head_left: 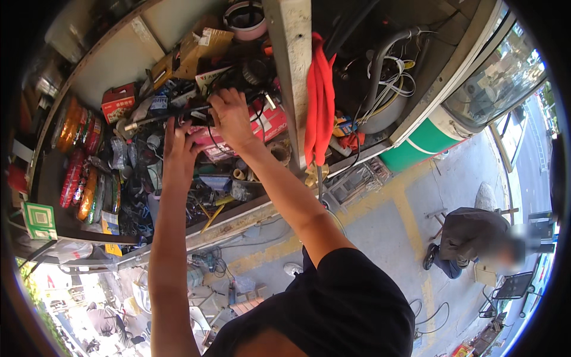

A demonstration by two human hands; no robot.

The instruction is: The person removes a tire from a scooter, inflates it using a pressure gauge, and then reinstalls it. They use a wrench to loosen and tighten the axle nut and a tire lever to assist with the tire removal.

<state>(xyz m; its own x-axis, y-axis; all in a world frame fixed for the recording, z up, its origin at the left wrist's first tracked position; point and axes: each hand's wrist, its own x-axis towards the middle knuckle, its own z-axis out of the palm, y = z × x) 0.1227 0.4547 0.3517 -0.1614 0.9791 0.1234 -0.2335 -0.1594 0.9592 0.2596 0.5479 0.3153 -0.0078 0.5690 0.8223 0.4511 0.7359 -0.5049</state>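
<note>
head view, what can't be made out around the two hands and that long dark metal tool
- Long dark metal tool: its right end is hidden under the right hand.
- Left hand: seen from the back, so its grip is unclear.
- Cluttered shelf: small parts too tangled to identify.
- Seated person in grey: face blurred.

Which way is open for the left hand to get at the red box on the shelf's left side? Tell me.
Probably yes, by moving left. The left hand is raised at the long dark tool, and the red box sits further left on the shelf with only low clutter between; nothing tall blocks it.
</note>
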